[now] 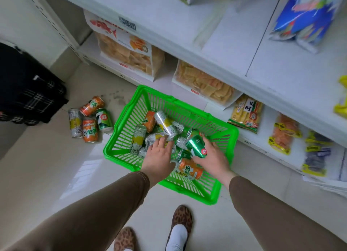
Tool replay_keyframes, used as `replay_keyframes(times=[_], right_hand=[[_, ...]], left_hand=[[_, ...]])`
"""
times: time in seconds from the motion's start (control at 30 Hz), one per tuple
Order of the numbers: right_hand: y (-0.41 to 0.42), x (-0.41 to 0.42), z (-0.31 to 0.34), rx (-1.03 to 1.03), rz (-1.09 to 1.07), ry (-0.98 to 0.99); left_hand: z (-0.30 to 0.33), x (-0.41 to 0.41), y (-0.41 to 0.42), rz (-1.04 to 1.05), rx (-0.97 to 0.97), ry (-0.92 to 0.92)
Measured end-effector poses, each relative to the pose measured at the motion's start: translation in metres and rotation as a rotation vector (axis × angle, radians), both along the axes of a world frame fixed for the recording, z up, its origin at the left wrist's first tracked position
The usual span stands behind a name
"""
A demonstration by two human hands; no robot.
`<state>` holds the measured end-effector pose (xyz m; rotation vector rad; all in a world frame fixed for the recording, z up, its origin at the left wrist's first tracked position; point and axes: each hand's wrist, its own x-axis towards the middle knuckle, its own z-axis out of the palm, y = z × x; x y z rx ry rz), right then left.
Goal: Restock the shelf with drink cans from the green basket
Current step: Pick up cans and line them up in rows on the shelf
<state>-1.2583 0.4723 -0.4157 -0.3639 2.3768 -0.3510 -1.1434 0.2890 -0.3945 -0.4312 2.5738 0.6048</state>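
Where hands dig, loose floor cans [90,119].

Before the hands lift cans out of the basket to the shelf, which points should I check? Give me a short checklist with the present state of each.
1. Right hand holds a can: ok, its fingers curl round the green can.
2. Left hand holds a can: cannot tell; it rests on silver cans, grip hidden.
3. Basket stands flat on the floor: ok.
4. Free room on the shelf above: ok, a bare white stretch shows.
5. All cans are in the basket: not ok, four floor cans lie left of it.
6. Feet clear of the basket: ok, both shoes stand apart from it.
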Motion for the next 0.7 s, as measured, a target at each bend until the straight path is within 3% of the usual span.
replay_keyframes(times=[0.4,0.7], right_hand=[[-0.048,-0.008,0.411,-0.282,-0.038,0.305],[-0.075,-0.031,0.609,-0.460,0.054,0.491]], left_hand=[[0.372,-0.010,-0.046,0.003,-0.029,0.345],[0.548,-0.042,-0.074,-0.062,-0.071,0.595]])
